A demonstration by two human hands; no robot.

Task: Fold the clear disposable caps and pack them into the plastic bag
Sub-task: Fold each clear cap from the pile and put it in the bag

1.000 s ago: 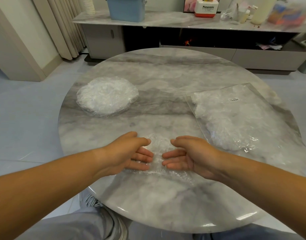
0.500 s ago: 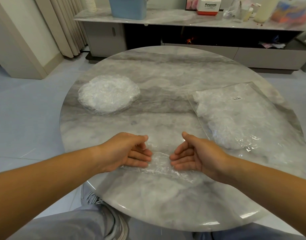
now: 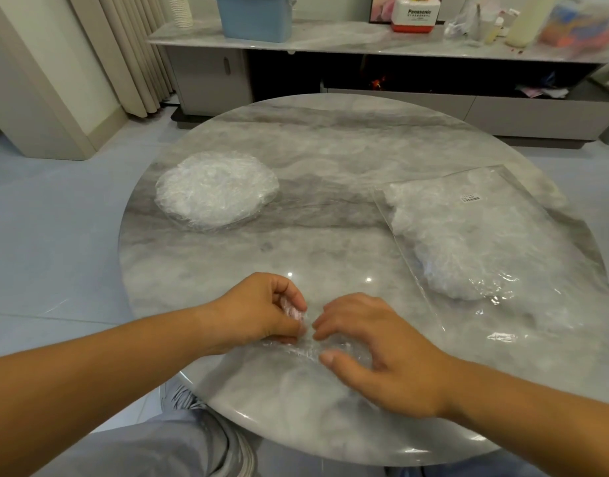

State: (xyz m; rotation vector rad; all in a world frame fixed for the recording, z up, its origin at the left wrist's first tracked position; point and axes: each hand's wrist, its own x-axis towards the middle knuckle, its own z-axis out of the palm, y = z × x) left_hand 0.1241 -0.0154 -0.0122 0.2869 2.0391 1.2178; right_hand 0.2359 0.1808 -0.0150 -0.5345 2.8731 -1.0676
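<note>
While both hands work close together, a thin, clear, crinkly plastic cap (image 3: pixel 297 346) lies flat on the round grey marble table (image 3: pixel 330 149), right under the fingertips.

The left hand (image 3: pixel 261 313) has its fingers (image 3: pixel 279 291) curled in tight. They pinch a scrunched bit of the cap against the thumb and lift that bit a little off the table. The right hand (image 3: pixel 378 356) is just beside it, with the fingertips of the two hands almost touching. The right fingers (image 3: pixel 340 312) are bent in an arch over the cap. Their tips and the tip of the thumb come down on the plastic and hold a fold of it between them.

Far out past the left fingers, well apart from them, sits a round white pile of caps (image 3: pixel 215 189). It is flat and fluffy, like a pancake.

Out past the right fingers, and off to the right side, lies a big clear plastic bag (image 3: pixel 502 256). It is near the right hand but does not touch it. Inside is a white crinkly heap that looks like more caps, though it is hard to see through the shiny plastic. A small white sticker (image 3: pixel 469 199) is on the far end of the plastic bag.

Below the wrists, under the table edge, grey trousers (image 3: pixel 151 449) show.
</note>
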